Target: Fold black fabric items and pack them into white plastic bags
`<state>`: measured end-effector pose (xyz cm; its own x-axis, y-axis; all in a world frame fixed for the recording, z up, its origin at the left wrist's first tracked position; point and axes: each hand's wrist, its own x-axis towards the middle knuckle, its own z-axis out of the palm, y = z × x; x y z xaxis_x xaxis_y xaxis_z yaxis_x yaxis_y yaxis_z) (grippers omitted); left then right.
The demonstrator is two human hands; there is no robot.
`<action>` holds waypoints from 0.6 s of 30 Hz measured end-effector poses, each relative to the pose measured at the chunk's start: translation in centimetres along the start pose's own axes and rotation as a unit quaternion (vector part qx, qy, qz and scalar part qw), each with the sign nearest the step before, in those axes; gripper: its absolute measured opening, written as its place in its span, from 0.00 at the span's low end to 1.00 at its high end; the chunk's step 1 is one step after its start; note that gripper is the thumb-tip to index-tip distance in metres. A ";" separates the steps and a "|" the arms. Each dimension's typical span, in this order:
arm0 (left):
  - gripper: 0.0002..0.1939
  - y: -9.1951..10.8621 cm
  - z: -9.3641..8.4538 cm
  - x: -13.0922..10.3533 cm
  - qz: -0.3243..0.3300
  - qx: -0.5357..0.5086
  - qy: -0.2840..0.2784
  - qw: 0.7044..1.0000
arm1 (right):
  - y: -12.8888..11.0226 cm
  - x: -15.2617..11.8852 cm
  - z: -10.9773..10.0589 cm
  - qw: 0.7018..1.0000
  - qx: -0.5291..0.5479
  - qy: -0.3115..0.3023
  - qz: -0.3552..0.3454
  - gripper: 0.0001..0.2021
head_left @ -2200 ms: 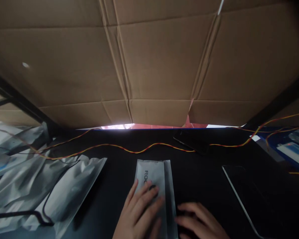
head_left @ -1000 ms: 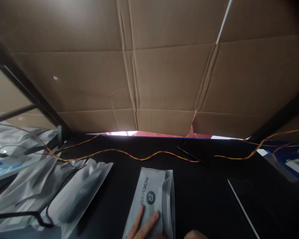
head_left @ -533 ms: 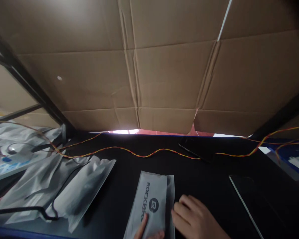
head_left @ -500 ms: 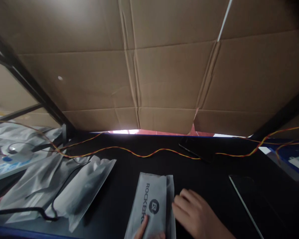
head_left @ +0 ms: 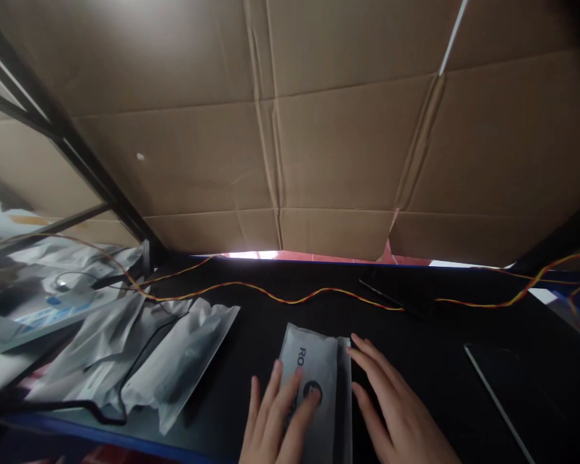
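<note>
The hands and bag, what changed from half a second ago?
The left hand moved farther up, over the logo on the bag. The right hand, curled before, opened out along the bag's right edge. The bag edged slightly toward the wire. The wire and other bags stayed put.

Reads "RO" in dark capitals (head_left: pixel 301 357), turned sideways on the pale pouch (head_left: pixel 326 422) — beyond that, hidden by the left hand (head_left: pixel 273 425). Also bears a round dark emblem (head_left: pixel 311 385), partly covered. Too blurred to read on the bag's white label (head_left: pixel 96 380) — likewise on the blue-printed item (head_left: pixel 62 314).
</note>
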<state>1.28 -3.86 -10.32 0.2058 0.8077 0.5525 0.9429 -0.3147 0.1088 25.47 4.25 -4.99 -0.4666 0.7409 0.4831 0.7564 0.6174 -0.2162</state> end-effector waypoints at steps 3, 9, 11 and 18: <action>0.51 -0.2 0.9 1.1 0.005 0.083 -0.011 0.996 | -0.8 -2.0 2.0 0.999 -0.029 0.011 -0.043 0.35; 0.42 -1.3 -2.2 3.9 0.057 0.057 -0.062 0.995 | -1.1 -3.0 4.1 0.993 -0.101 0.015 -0.062 0.38; 0.34 -3.7 -4.1 4.3 0.009 0.036 -0.055 0.998 | -1.2 -2.9 3.9 0.993 -0.101 0.022 -0.058 0.39; 0.29 -14.2 -7.1 1.5 -0.157 0.144 -0.021 0.977 | -1.2 -3.2 4.0 0.998 -0.047 0.019 -0.029 0.40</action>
<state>-13.70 -1.72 -5.14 -0.1002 0.8636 0.4941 0.9946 0.0997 0.0275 24.22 2.22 -9.65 -0.4950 0.6926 0.5246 0.7687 0.6306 -0.1073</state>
